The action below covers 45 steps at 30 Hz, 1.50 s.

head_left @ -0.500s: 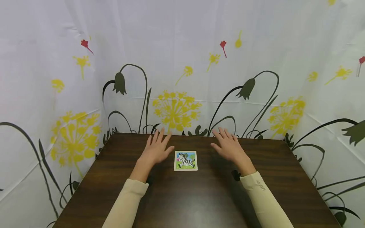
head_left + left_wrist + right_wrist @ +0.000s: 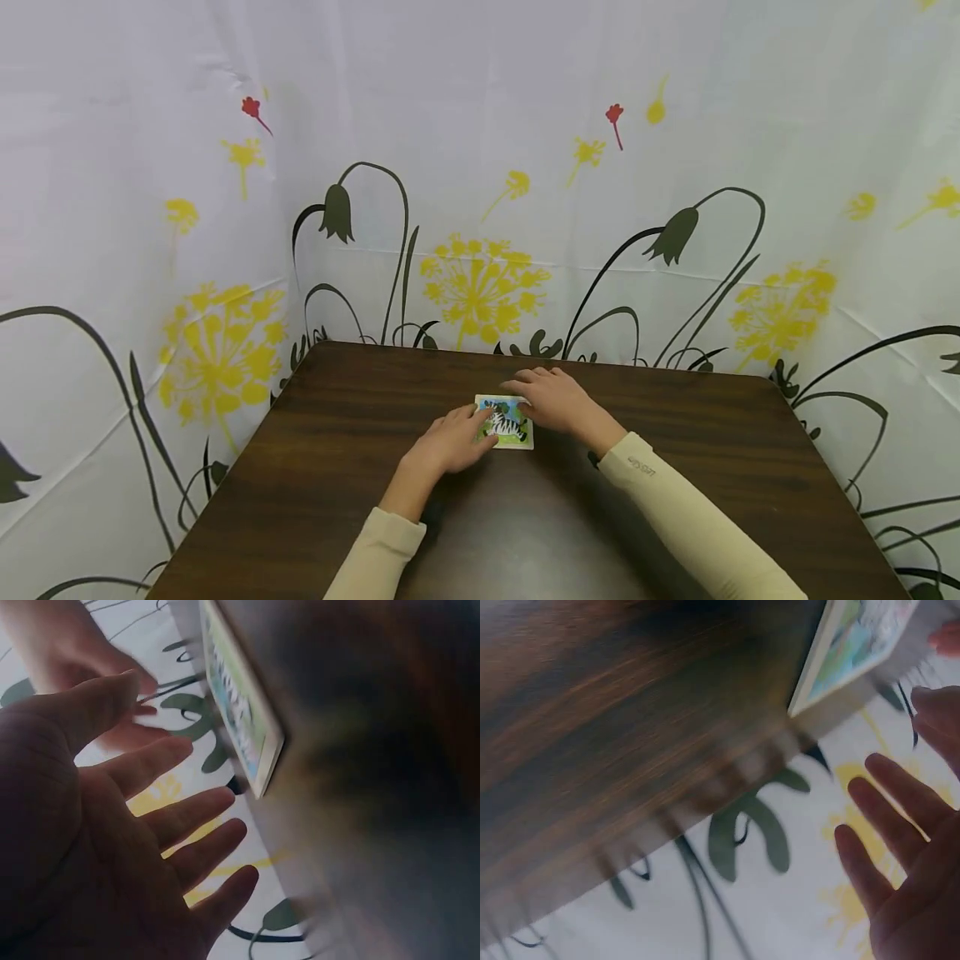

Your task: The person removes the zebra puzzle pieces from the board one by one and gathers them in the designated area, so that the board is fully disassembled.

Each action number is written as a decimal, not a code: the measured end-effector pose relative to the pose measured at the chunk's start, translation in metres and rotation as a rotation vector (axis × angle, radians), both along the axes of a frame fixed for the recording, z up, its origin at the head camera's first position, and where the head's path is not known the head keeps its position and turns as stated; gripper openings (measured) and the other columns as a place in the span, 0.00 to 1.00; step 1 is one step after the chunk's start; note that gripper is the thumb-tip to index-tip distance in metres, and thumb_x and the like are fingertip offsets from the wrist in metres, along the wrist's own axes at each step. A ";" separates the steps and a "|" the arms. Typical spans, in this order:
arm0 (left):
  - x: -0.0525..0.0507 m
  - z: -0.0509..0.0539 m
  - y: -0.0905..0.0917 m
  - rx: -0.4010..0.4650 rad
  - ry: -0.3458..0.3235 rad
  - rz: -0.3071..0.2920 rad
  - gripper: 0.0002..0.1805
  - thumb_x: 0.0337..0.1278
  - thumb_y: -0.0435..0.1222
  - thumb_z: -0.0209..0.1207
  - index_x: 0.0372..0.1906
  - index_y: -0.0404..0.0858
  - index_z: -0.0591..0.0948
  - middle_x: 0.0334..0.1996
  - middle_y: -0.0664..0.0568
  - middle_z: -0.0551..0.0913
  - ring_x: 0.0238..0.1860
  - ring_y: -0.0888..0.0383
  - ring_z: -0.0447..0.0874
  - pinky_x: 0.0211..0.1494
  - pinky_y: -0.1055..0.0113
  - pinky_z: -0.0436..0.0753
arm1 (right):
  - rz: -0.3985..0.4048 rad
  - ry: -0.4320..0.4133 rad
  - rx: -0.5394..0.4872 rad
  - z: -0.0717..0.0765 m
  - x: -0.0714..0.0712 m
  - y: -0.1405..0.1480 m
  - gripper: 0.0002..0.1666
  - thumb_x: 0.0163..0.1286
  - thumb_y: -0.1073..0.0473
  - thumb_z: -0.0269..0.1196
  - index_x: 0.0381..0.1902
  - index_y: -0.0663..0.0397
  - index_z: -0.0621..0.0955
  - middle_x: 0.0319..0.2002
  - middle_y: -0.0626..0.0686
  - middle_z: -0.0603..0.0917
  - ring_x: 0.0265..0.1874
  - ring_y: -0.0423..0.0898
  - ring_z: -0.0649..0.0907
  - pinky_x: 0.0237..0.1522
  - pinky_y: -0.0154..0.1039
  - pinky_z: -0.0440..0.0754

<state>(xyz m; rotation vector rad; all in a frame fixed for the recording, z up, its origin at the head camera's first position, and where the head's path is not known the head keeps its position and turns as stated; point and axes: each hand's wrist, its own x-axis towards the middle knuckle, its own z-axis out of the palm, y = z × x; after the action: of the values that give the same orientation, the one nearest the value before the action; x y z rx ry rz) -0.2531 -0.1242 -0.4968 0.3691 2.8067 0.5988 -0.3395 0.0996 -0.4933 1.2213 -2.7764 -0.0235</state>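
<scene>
A small square zebra picture puzzle (image 2: pixel 507 425) with a pale border lies flat on the dark wooden table. At its left edge is my left hand (image 2: pixel 448 442), fingers spread and reaching over the picture in the head view. My right hand (image 2: pixel 558 402) hovers by its upper right corner, fingers pointing left. In the left wrist view, a gap shows between the puzzle (image 2: pixel 238 705) and the spread fingers of the left hand (image 2: pixel 127 817). The right wrist view likewise has the puzzle (image 2: pixel 855 652) apart from the loosely extended fingers of the right hand (image 2: pixel 911 847).
The brown wooden table (image 2: pixel 315 467) stretches out around the puzzle. Behind its far edge hangs a white curtain (image 2: pixel 480 108) printed with yellow, red and dark green flowers, also along both sides.
Both hands have come inward from either side of the puzzle and now partly cover it in the head view. The head view has shifted slightly to the left.
</scene>
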 end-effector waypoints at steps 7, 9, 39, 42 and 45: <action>0.004 -0.007 0.002 0.004 -0.030 0.015 0.34 0.83 0.53 0.55 0.83 0.44 0.69 0.84 0.37 0.62 0.86 0.37 0.57 0.83 0.33 0.62 | 0.042 0.036 0.155 -0.005 -0.007 -0.031 0.23 0.83 0.51 0.61 0.73 0.32 0.81 0.61 0.47 0.89 0.54 0.47 0.90 0.55 0.50 0.88; 0.005 -0.010 0.002 0.006 -0.042 0.022 0.35 0.82 0.53 0.55 0.84 0.45 0.68 0.85 0.37 0.61 0.86 0.36 0.56 0.83 0.32 0.62 | 0.036 0.023 0.179 -0.006 -0.008 -0.035 0.22 0.84 0.52 0.59 0.71 0.31 0.82 0.61 0.47 0.90 0.52 0.46 0.91 0.53 0.49 0.89; 0.015 -0.015 -0.002 -0.046 -0.049 0.038 0.35 0.81 0.54 0.56 0.84 0.49 0.68 0.87 0.47 0.58 0.87 0.40 0.55 0.83 0.33 0.61 | 0.204 0.141 0.426 -0.003 -0.026 -0.054 0.21 0.83 0.51 0.60 0.69 0.26 0.82 0.52 0.47 0.87 0.41 0.46 0.90 0.40 0.43 0.89; 0.014 -0.016 -0.002 -0.059 -0.043 0.040 0.35 0.81 0.54 0.56 0.84 0.49 0.68 0.87 0.48 0.59 0.87 0.41 0.56 0.83 0.34 0.61 | 0.220 0.156 0.433 -0.005 -0.027 -0.052 0.20 0.83 0.49 0.60 0.68 0.26 0.82 0.52 0.46 0.86 0.40 0.45 0.90 0.40 0.42 0.88; 0.014 -0.017 -0.001 -0.064 -0.036 0.041 0.35 0.80 0.54 0.57 0.84 0.48 0.69 0.87 0.47 0.59 0.86 0.40 0.57 0.83 0.33 0.62 | 0.225 0.161 0.430 -0.006 -0.028 -0.052 0.19 0.83 0.49 0.60 0.66 0.27 0.82 0.53 0.46 0.86 0.39 0.45 0.90 0.38 0.42 0.89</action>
<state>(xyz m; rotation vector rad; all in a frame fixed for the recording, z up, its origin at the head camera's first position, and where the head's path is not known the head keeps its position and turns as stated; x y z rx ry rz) -0.2390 -0.1254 -0.5134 0.2862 2.7972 0.5174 -0.3672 0.0479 -0.4996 1.5371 -2.5532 -0.6975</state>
